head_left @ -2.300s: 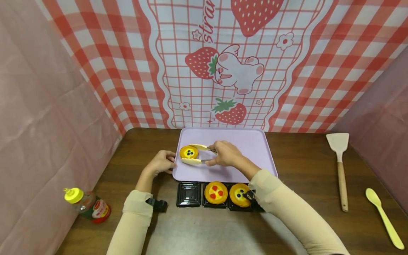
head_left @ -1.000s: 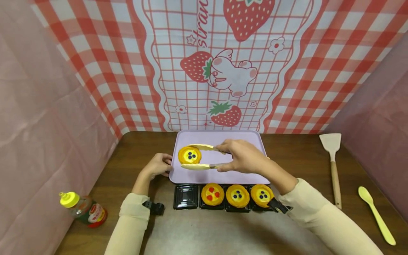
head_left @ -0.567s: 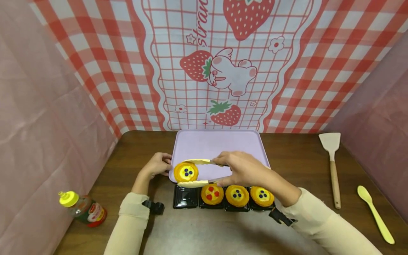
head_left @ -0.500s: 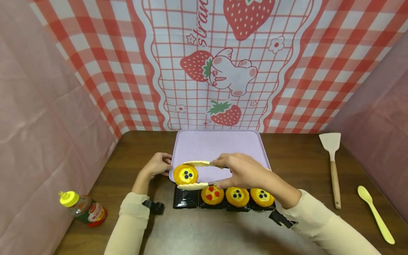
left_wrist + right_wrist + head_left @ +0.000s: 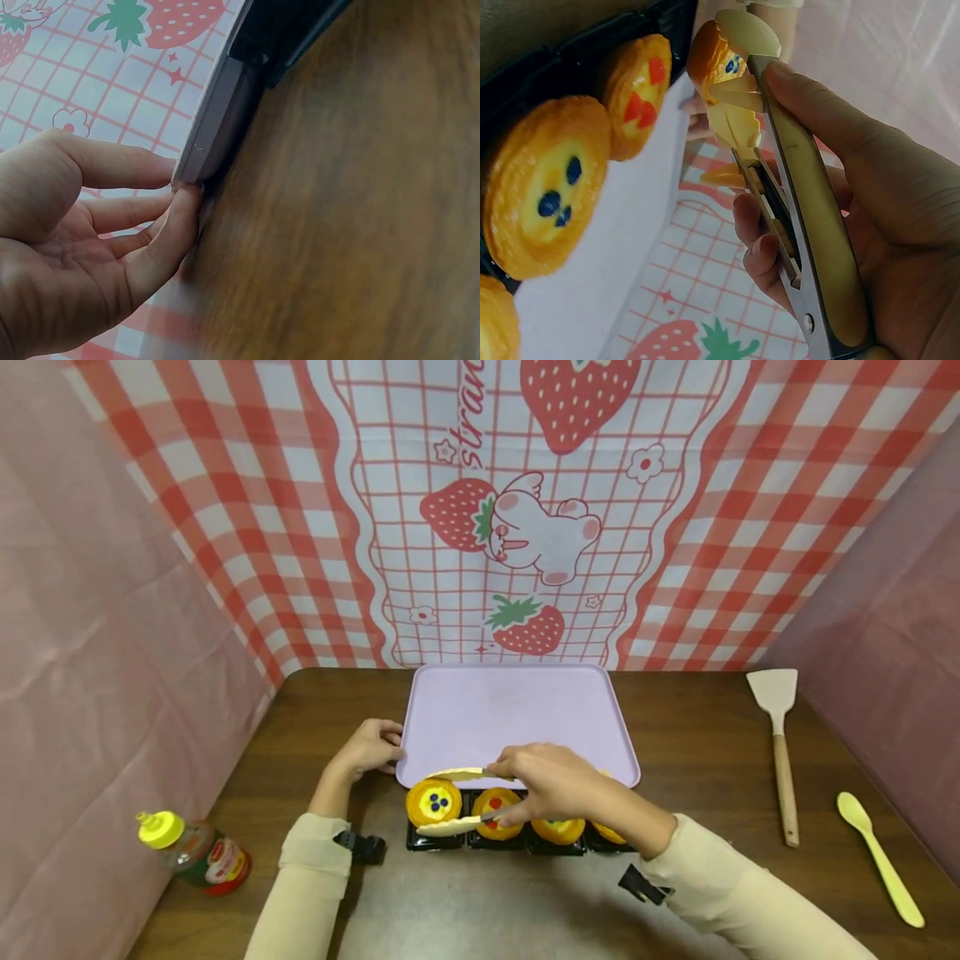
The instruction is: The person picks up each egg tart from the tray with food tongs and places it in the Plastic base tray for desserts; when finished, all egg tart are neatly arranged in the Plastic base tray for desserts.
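Observation:
My right hand (image 5: 555, 781) grips a pair of tongs (image 5: 810, 202) with cream-coloured tips. Between those tips is a tart with blueberries (image 5: 433, 803), over the leftmost black square box (image 5: 435, 844) in the row. Thumb and fingers of my left hand (image 5: 97, 240) pinch the left rim of the lilac tray (image 5: 517, 710). Beside the leftmost box, a tart with red fruit pieces (image 5: 649, 86) sits in its own box. Right of it stands another blueberry tart (image 5: 547, 187); one more at the row's right end is partly hidden by my right hand and wrist.
At the left stands a bottle with a yellow cap (image 5: 195, 856). A spatula with a wooden handle (image 5: 780, 735) and a pale yellow spoon (image 5: 881, 860) lie at the right. Behind the tray hangs a checked strawberry-print cloth (image 5: 525, 560).
My right hand has brought the blueberry tart in the tongs from the tray's left side toward me, over the leftmost black box. My left hand has stayed at the tray's rim.

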`<state>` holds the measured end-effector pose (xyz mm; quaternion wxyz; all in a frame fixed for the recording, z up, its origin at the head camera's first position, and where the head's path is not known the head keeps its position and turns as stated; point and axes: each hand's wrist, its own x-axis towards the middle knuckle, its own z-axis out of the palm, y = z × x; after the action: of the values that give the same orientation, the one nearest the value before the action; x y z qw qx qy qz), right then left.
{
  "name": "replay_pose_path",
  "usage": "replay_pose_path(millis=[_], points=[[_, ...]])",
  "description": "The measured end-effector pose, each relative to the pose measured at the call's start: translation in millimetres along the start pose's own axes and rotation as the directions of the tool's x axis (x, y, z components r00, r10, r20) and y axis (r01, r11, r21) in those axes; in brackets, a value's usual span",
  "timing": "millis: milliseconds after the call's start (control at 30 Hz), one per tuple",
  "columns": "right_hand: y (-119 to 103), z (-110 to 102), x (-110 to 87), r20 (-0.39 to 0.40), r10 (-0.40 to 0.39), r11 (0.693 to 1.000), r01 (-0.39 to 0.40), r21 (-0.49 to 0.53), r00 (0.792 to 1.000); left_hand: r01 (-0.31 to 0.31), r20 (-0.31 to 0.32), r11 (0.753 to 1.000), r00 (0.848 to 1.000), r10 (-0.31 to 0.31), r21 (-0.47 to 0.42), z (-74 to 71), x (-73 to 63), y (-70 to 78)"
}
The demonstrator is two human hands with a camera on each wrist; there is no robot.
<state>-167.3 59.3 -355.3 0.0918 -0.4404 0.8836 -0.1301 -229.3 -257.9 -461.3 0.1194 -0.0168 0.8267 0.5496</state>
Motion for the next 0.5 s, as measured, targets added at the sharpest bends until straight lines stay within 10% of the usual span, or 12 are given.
replay_pose_path(millis=[500], points=[[2, 19, 6.8, -0.013, 0.027, 0.999, -0.027, 0.025, 1.000, -0.005, -0.002, 1.000, 1.000, 0.005, -0.007, -1.5, 1.2, -1.4]])
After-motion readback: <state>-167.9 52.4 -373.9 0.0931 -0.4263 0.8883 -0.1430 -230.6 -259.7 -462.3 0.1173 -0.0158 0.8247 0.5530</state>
